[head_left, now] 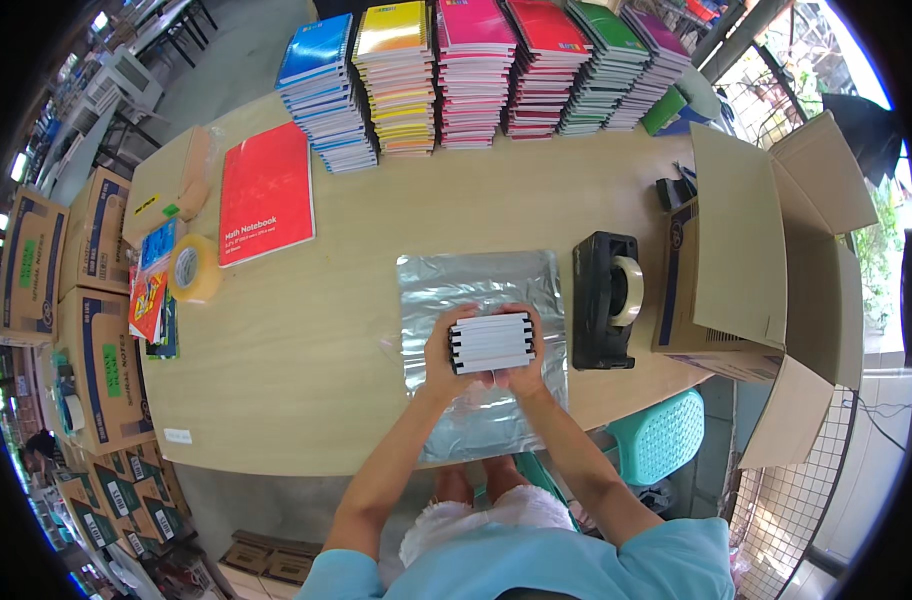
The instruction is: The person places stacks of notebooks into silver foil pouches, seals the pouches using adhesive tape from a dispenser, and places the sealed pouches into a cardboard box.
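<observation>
- Hands at the near edge of the tabletop [316,330], above a silver plastic sheet [476,280] spread flat there.
- Left hand [446,355] and right hand [529,360] both closed on a small stack of notebooks [491,342], one at each end, spines toward the camera; grip of each hand full, fingers wrapped around the stack's sides.
- Stack of notebooks held just over the middle of the silver plastic sheet; touching it or not, cannot tell.
- Black tape dispenser [604,300] just beside the sheet's right side, near the tabletop's right edge.
- Open cardboard box [736,250] at the right edge, flaps spread.
- Red notebook [266,195] lying flat toward the far left corner, yellowish tape roll [193,268] near the left edge beside it.
- Row of tall notebook piles [476,70] along the far edge: blue, yellow, pink, red, green, purple covers.
- Cardboard cartons [96,330] on the floor off the left edge.
- Teal plastic stool [661,435] beyond the near right corner.
</observation>
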A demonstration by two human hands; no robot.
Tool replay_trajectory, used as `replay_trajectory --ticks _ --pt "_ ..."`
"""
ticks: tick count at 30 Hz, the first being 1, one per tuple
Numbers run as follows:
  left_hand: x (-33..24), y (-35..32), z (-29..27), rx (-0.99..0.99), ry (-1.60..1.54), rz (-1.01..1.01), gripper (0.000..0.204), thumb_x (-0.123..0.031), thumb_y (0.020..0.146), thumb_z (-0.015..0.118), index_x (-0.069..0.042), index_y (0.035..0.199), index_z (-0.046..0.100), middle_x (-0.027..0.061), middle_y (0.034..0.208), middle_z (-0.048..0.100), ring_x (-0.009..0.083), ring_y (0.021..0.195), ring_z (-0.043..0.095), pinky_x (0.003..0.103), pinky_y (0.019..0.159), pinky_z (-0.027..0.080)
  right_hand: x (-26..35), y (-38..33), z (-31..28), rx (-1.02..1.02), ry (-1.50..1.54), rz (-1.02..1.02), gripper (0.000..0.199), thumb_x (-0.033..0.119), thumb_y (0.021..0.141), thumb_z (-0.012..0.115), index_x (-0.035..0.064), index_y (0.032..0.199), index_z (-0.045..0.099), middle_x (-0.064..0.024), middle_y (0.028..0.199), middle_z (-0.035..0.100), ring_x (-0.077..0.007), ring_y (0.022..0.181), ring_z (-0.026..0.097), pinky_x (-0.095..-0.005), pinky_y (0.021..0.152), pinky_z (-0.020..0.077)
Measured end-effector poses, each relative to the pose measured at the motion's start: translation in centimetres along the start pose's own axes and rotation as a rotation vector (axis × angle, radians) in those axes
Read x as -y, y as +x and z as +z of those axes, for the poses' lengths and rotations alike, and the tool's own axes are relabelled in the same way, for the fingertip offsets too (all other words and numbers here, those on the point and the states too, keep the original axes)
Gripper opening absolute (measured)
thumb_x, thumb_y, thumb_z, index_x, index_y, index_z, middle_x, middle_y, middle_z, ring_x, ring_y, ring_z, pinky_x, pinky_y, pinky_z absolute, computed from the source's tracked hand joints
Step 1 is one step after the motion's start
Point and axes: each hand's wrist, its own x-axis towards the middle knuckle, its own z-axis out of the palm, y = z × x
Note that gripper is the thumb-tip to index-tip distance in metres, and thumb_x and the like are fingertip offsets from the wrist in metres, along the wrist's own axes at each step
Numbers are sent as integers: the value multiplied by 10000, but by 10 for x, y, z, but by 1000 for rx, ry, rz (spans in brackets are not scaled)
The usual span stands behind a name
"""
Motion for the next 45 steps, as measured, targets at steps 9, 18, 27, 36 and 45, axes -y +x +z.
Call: replay_trajectory --ticks 9,18,27,36,45 --pt "11 5 -6 -18 -9 -75 1089 -465 427 949 -29 1305 476 129 1203 632 237 1099 625 359 955 502 0 5 12 -42 181 -9 791 270 659 865 46 1301 462 -94 1139 582 -194 1065 570 -346 950 459" --pt "13 6 -9 27 172 64 1065 -439 427 968 -37 1279 471 126 1172 640 231 1027 652 342 879 531 -22 2 1 16 -61 -9 841 258 627 897 45 1314 461 -83 1093 581 -183 1022 569 -330 921 465" --pt "-67 -19 -76 157 1004 -127 1176 -412 588 893 -55 1492 231 108 1441 477 289 1427 308 655 1122 90 87 47 -42 250 -226 366 891 382 592 908 -5 1302 534 -135 1131 656 -251 1081 634 -362 936 489" --pt "-80 -16 -109 496 1218 -195 1428 -460 528 891 -83 1560 -20 -17 1559 355 338 1476 216 713 1117 87 64 94 33 1002 -1055 468 880 596 541 847 -14 1126 603 -238 1060 675 -361 980 669 -417 847 529" --pt "-77 -21 -120 512 1186 -175 1457 -544 535 864 -43 1550 -54 12 1571 327 352 1491 157 692 1134 54 48 102 51 1081 -1140 392 921 657 578 800 3 1195 603 -206 1116 631 -365 1056 616 -432 893 505"
